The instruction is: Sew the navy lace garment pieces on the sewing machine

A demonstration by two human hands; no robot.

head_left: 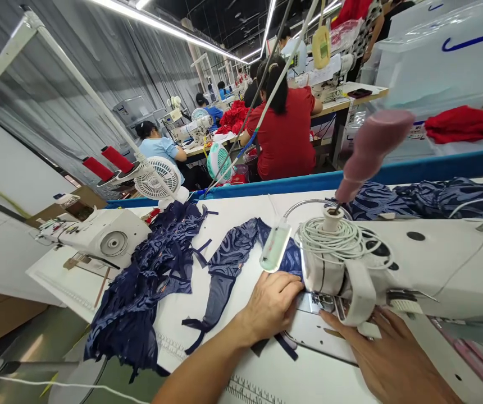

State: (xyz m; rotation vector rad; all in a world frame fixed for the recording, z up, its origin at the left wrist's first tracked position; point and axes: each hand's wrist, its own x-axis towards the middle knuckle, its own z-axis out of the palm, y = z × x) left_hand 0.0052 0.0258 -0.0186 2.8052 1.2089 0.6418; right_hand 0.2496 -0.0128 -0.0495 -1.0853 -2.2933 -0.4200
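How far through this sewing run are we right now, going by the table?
Possibly done: a heap of dark blue patterned fabric pieces lies left of the machine, though sewn or waiting cannot be told. In hand: the left hand presses a blue patterned piece flat at the white sewing machine; the right hand rests in front of the needle area. Left: more blue fabric behind the machine.

navy garment (228,264): thin cloth, soft sheen, pale swirl print
fabric pile (140,303): same printed cloth, crumpled, at nine o'clock of the garment
sewing machine (435,264): smooth white painted metal, semi-gloss
needle plate (326,303): bright bare metal
table (309,376): smooth matt white laminate
thread cone (372,148): matt pink thread
fan (157,178): white plastic
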